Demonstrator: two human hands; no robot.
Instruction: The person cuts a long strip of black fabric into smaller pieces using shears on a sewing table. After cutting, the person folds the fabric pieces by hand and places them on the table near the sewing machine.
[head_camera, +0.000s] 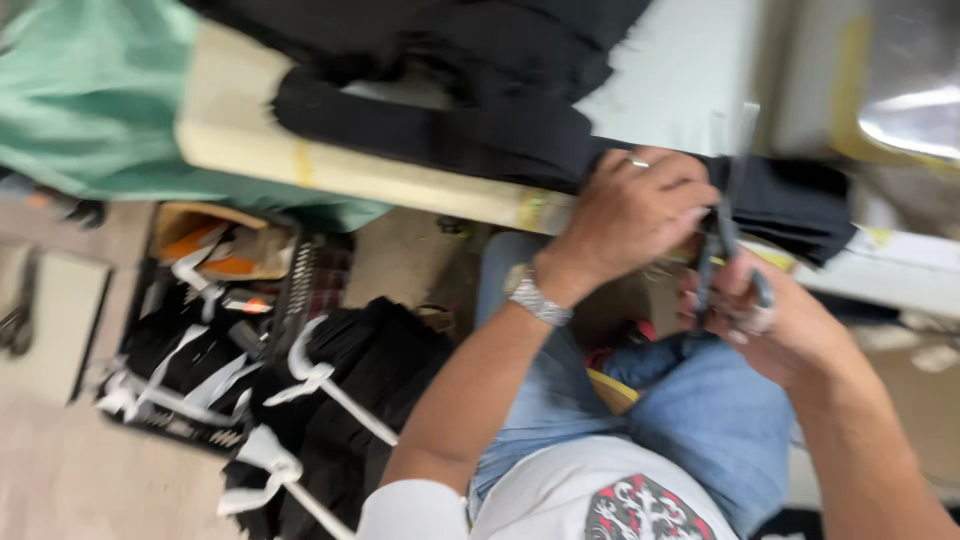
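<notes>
Scissors gripped in right hand, black cloth pinched by left hand at surface edge.

Near: white tee w/ dark print & blue jeans of seated person. R hand sits just above lap, fingers curled shut thru scissor loops, blades pointing up toward cloth. L hand, w/ wrist watch & ring, just left of scissors, fingers closed down on cloth edge hanging off cream surface; hands nearly touching, scissors between them. Picture blurred, can't tell if blades are apart. Floor left: black garments w/ white straps, crate of more beside. Far: more black fabric piled on surface, green cloth top left.
</notes>
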